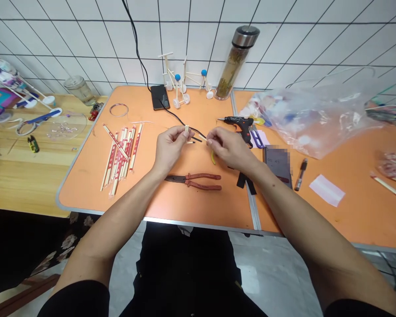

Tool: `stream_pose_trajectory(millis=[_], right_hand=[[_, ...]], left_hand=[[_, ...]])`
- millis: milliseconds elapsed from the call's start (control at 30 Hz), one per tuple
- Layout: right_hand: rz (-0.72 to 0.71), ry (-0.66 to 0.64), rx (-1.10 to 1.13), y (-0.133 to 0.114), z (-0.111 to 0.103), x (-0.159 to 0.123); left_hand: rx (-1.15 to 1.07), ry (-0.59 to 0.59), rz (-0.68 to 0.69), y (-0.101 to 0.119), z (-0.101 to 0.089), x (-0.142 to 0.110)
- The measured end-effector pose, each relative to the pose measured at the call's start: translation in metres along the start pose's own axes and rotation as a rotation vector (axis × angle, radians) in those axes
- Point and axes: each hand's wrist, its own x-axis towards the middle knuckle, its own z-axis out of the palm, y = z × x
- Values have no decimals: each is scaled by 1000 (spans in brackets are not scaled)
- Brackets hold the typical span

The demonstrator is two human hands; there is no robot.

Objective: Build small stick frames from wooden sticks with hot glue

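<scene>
My left hand (170,147) pinches a short pale wooden stick (186,130) between thumb and fingertips, just above the orange table (185,202). My right hand (229,149) holds a thin wooden stick (201,137) by its end, with its tip close to the left fingertips. A black cable (181,119) passes behind the sticks. A small dark-tipped stick (190,141) shows just beside my left fingers. Under my right hand lies a yellow-green piece (213,157). Red-handled pliers (193,181) rest below my hands, touching neither.
Left of my hands lies a bundle of paper-wrapped chopsticks (120,156). A black hot glue gun (239,125) sits to the right, near a large plastic bag (310,119). Stick models with bottle-cap wheels (185,79), a phone (159,97) and a steel-capped bottle (236,61) stand behind.
</scene>
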Motion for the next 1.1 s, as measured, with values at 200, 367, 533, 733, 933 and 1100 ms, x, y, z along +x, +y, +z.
stream_pose_trajectory(millis=[200,367,533,733,933,1100], right_hand=[[132,106,301,-20,-1,20],[129,43,357,-25,2,25],[161,60,424,-27,3,24],[168,175,408,-22,1,25],[276,146,680,-15,-8,28],[315,105,719,-12,-5,27]], left_hand=[[-27,-73,-58,7,-3,1],[-19,-49,-82,9,-2,2],[-61,-10,-141,8,-2,3],[-51,-4,-178,8,-3,2],[-41,-103,-297,10,1,-2],[-92,-103,-385,12,4,-4]])
